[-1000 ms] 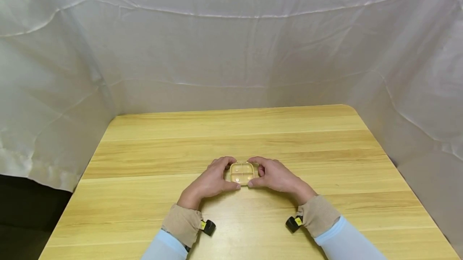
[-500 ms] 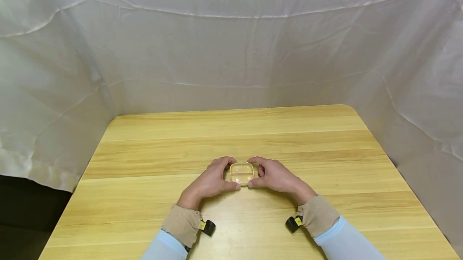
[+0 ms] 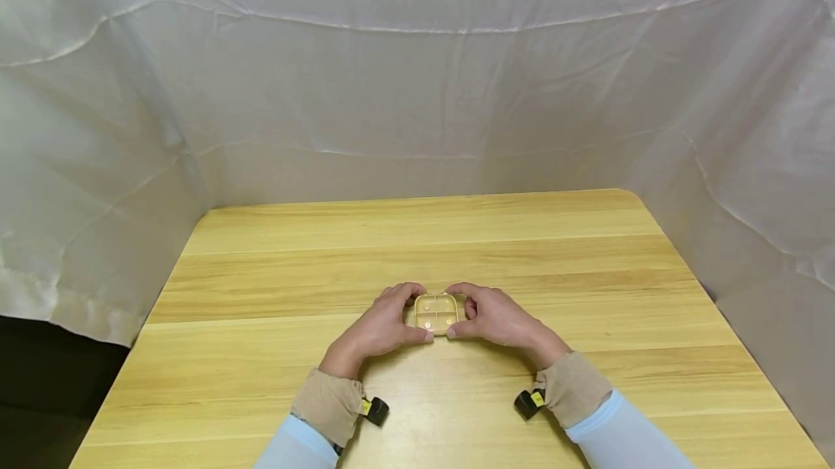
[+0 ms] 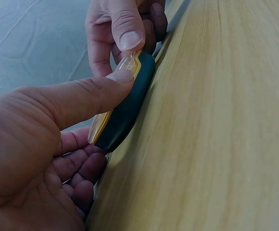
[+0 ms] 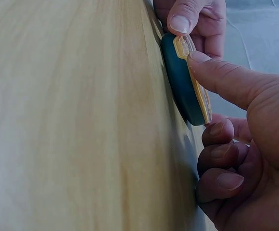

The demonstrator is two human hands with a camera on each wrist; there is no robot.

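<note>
Your light wooden table point(image 3: 417, 251) carries the small rounded box with a dark teal base and clear yellowish 4-cell lid point(image 3: 436, 312), flat near the front edge. Left hand point(image 3: 378, 328) and right hand point(image 3: 499, 320) pinch opposite ends, thumbs on the lid, likely steadying it.

Both forearms reach forward, wrists low, tan cuffs over light sleeves. Left grip point(image 3: 378, 328) curls inward, thumb forward and pressing, fingers bent behind. Right grip point(image 3: 497, 320) mirrors it, thumb straight, fingers curled underneath. Thumb tips nearly meet between the grips.
</note>
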